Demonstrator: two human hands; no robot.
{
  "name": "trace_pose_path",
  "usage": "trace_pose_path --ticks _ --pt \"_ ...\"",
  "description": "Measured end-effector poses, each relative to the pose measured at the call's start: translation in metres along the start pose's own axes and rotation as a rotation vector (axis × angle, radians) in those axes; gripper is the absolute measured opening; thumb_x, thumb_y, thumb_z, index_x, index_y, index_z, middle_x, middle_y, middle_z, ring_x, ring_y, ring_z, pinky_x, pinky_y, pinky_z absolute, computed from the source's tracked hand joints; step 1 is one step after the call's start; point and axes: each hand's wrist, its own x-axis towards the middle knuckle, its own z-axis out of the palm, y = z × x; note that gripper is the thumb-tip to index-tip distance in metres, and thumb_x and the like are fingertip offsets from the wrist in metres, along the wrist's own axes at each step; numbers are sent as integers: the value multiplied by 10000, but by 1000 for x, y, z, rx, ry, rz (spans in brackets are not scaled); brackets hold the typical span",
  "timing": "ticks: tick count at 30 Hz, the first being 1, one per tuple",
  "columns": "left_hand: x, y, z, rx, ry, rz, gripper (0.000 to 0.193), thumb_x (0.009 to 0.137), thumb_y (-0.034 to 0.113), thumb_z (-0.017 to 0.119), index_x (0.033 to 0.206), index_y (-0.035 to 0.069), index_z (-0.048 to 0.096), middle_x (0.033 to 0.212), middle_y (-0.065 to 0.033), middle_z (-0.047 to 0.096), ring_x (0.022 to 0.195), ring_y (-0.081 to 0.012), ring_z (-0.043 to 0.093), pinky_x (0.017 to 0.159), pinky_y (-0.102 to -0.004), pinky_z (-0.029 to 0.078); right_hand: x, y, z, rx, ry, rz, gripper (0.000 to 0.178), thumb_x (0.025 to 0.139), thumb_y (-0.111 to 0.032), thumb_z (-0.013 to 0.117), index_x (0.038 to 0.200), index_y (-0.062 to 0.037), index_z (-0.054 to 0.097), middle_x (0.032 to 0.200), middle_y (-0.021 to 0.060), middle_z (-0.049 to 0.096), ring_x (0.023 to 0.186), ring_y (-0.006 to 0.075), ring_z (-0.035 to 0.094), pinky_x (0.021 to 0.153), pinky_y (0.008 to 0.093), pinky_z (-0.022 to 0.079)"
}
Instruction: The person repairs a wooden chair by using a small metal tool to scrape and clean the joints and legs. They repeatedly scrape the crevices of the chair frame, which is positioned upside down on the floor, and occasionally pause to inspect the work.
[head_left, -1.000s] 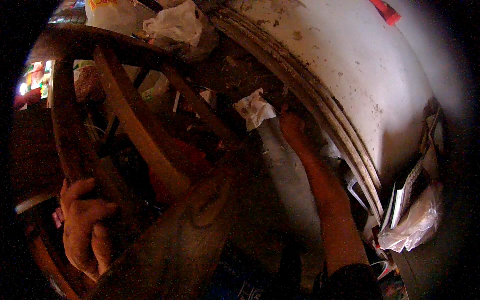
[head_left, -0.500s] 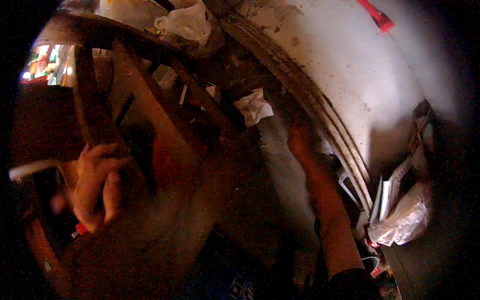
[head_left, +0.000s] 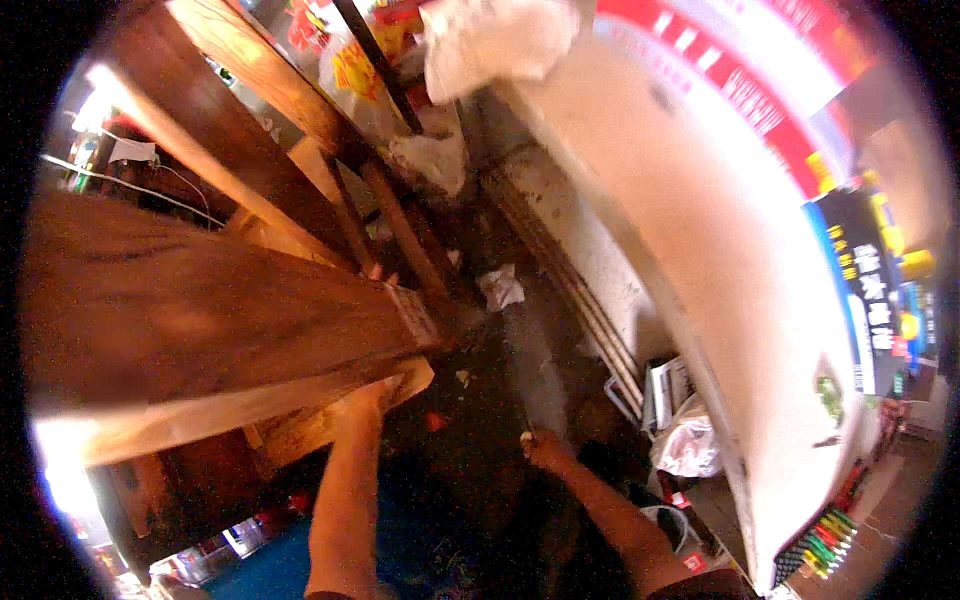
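Note:
My left hand point(head_left: 366, 394) is up against the pale lower edge of a brown wooden table or bench point(head_left: 230, 300). Its fingers go out of sight behind the wood, so their grip cannot be told. My right hand point(head_left: 548, 452) hangs low over the dark floor with its fingers curled together. A small pale spot shows at its fingertips; what it is, if anything held, I cannot make out. Beyond this hand a grey strip point(head_left: 535, 365) runs along the floor towards a crumpled white paper point(head_left: 502, 288).
A long white cabinet or counter point(head_left: 690, 230) curves along the right, with coloured boxes point(head_left: 870, 290) on it. Below it lie a clear plastic bag point(head_left: 690, 445) and a white container point(head_left: 668, 520). Wooden beams point(head_left: 290, 90) and plastic bags point(head_left: 430, 160) stand at the far left.
The view has shifted and brightened, bringing the counter top and wooden furniture into sight. My left hand has moved from the far left to the wood's edge. My right hand has drawn back nearer.

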Motion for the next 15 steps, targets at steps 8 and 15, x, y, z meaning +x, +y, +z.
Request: trace_pose_path --ticks 8,15 --pt "-131 63 -48 -560 268 -171 408 805 273 514 1110 5 469 1162 -195 467 1027 -378 459 838 -472 387 -99 -120 -72 193 -244 -24 191 856 -246 523 767 -89 459 588 2 449 471 91 395 414 238 312" --pt "-232 178 -65 -1859 -348 -252 429 912 335 393 1197 19 456 1019 -92 554 938 -172 495 833 -330 402 -175 -215 -127 78 -203 -42 241 864 -268 514 862 -28 498 661 36 509 531 106 455 436 248 361"
